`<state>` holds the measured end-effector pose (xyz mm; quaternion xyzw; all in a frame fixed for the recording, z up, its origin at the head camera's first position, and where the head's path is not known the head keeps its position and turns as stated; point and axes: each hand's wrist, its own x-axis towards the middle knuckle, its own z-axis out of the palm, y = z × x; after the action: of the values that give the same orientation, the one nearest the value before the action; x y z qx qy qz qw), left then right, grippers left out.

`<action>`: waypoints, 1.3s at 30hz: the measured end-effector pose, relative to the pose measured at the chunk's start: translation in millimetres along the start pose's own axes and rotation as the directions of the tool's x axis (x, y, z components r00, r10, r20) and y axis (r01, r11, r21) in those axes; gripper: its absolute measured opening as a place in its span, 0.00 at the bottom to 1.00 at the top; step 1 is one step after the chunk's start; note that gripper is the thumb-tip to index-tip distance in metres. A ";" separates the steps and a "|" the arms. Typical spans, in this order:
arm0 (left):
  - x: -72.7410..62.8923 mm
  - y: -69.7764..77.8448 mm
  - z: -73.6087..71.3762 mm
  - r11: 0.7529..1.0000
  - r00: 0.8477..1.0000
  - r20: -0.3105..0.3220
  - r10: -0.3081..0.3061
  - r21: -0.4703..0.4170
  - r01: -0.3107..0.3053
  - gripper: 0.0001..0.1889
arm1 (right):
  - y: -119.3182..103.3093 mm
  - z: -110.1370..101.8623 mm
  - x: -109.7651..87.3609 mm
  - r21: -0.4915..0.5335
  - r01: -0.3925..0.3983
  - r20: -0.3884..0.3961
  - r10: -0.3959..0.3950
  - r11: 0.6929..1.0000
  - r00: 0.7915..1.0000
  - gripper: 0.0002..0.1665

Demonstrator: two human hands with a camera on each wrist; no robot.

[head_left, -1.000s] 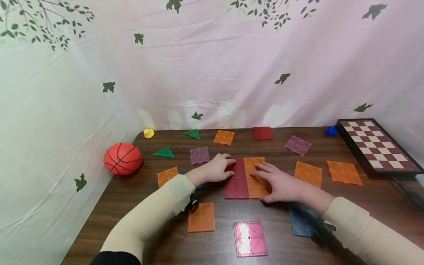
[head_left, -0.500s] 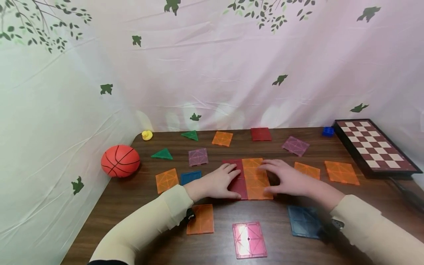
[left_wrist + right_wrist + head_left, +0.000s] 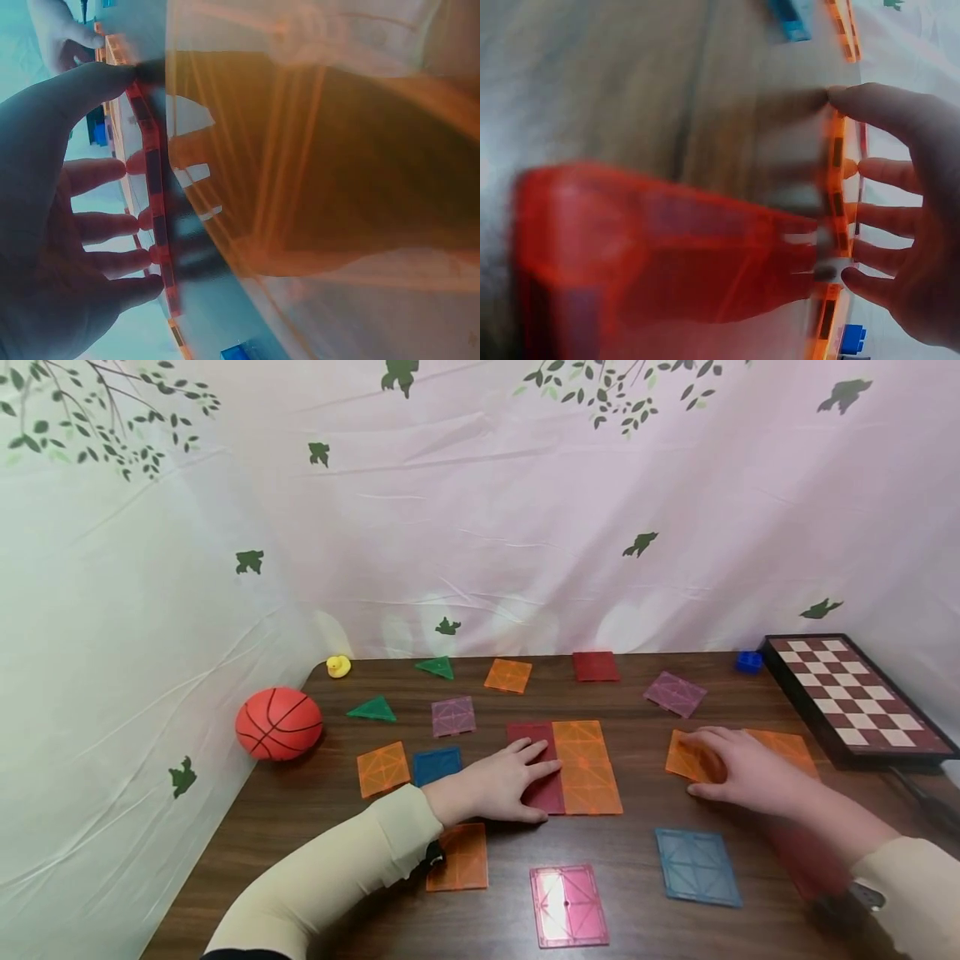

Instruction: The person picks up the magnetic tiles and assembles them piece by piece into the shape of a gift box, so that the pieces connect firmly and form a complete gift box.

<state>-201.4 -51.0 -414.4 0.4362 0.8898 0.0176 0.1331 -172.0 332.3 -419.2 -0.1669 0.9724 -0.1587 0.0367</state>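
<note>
Head view, left hand (image 3: 504, 782) spread on red tiles (image 3: 547, 795), right hand (image 3: 750, 772) over orange tile (image 3: 681, 762), grip unclear

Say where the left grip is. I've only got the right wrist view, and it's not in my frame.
Observer: The head view shows the left grip resting on a dark red strip, fingers spread.
Operator: What borders that strip?
Observer: An orange strip lies edge to edge along its right side.
Operator: Anything on the near side, between the forearms?
Observer: Yes, a pink tile lies flat there, with glare on its left half.
</note>
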 end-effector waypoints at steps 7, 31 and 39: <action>0.3 0.6 -2.2 1.000 1.000 -0.005 0.001 0.000 -0.001 0.41 | 0.7 0.8 0.4 0.021 0.018 -0.008 -0.018 1.000 1.000 0.36; 3.1 0.4 -5.8 0.999 1.000 -0.021 0.007 0.042 -0.007 0.40 | -31.7 5.7 19.9 0.093 0.153 0.029 -0.156 0.984 0.987 0.31; 2.8 0.6 -4.4 0.999 1.000 -0.016 0.004 0.032 -0.003 0.40 | -30.6 9.0 38.7 0.107 0.185 0.022 -0.189 0.977 0.982 0.30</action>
<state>-203.8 -48.1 -410.7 0.4397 0.8902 0.0073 0.1189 -197.8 289.2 -418.6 -0.2579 0.9421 -0.2094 0.0457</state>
